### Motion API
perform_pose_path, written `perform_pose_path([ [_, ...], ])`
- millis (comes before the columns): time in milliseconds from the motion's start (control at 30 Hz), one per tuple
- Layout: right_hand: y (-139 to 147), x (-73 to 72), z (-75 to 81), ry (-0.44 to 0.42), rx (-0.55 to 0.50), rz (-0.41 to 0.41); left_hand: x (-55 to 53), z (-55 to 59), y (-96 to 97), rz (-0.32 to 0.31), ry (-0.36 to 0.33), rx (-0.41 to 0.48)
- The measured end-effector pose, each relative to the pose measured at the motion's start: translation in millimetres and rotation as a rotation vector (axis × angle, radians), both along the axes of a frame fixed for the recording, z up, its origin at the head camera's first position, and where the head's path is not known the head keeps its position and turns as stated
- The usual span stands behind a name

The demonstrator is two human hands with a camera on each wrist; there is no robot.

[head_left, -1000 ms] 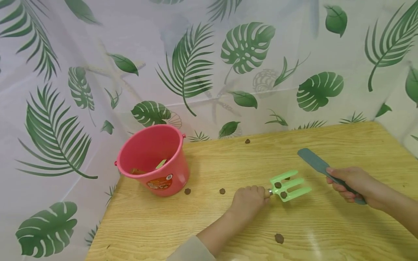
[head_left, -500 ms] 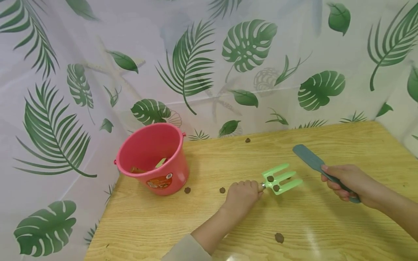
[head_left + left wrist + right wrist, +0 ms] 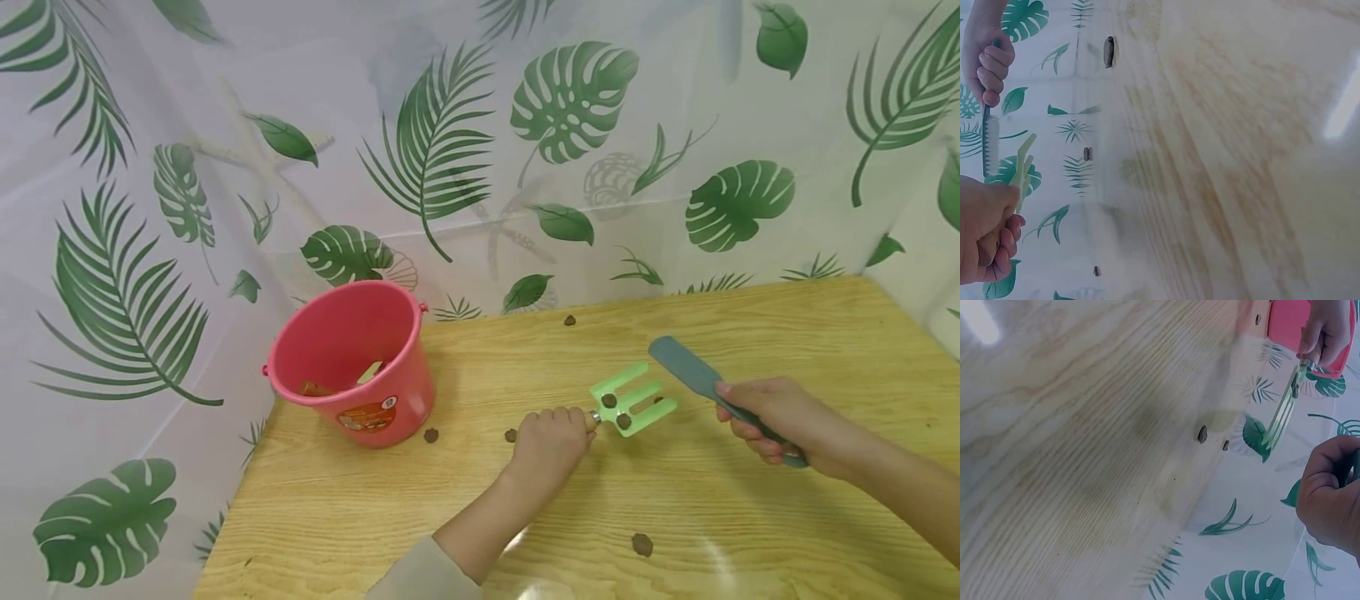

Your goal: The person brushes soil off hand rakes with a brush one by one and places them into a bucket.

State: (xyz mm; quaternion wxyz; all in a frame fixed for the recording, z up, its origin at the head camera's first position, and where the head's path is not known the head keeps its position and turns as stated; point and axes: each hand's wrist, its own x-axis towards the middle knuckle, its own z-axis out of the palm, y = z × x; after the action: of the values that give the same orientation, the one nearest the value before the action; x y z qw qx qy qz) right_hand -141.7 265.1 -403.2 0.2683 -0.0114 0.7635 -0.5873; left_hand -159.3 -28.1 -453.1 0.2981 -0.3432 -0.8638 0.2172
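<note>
The pink bucket (image 3: 411, 392) stands at the left of the tabletop (image 3: 525, 358), holding some pieces inside, with one brown lump (image 3: 431, 435) just beside its base. Next comes the left hand (image 3: 551, 450), wrapped around the handle of the green fork (image 3: 636, 397); it is the hand nearer the bucket, which lies to its left and slightly farther back. The fork's long axis runs the other way, tines rightward and away from the person, with two lumps, one here (image 3: 609, 401), resting on it. Farther right, the right hand (image 3: 783, 417) grips the brush (image 3: 686, 365), its tip near the tines. Compared with a second ago, both tools sit farther left; the fork's load is unchanged.
</note>
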Motion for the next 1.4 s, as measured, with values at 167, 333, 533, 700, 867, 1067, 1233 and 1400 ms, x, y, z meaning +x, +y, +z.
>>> perform_pose_path([
  [167, -11.7, 2.1, 0.0, -0.004, -0.017, 0.022, -1.1, 4.6, 2.2, -0.005, 0.000, 0.026],
  [333, -23.7, 1.7, 1.6, 0.001, -0.018, 0.031, -2.0, 7.5, 4.7, -0.017, -0.011, 0.065],
  [533, -37.4, 0.1, 1.2, -0.007, -0.032, 0.041, -0.9, 10.2, 6.2, -0.011, 0.006, 0.071],
  [700, -48.2, 1.9, 0.5, -0.008, -0.046, 0.063, 1.4, 14.0, 7.0, 0.007, 0.029, 0.055],
  [867, -58.0, 4.0, -1.8, -0.030, -0.056, 0.079, 3.5, 16.0, 8.1, 0.015, 0.031, 0.066],
  [1067, -62.8, 5.4, -3.8, -0.054, -0.095, 0.105, 4.7, 15.8, 9.2, 0.021, 0.019, 0.081],
  [1233, -64.0, 5.1, -6.0, -0.055, -0.095, 0.100, 6.0, 16.1, 9.3, 0.032, 0.008, 0.067],
  [1400, -63.1, 3.1, -9.6, -0.056, -0.074, 0.091, 7.8, 17.5, 8.6, 0.039, -0.001, 0.041],
])
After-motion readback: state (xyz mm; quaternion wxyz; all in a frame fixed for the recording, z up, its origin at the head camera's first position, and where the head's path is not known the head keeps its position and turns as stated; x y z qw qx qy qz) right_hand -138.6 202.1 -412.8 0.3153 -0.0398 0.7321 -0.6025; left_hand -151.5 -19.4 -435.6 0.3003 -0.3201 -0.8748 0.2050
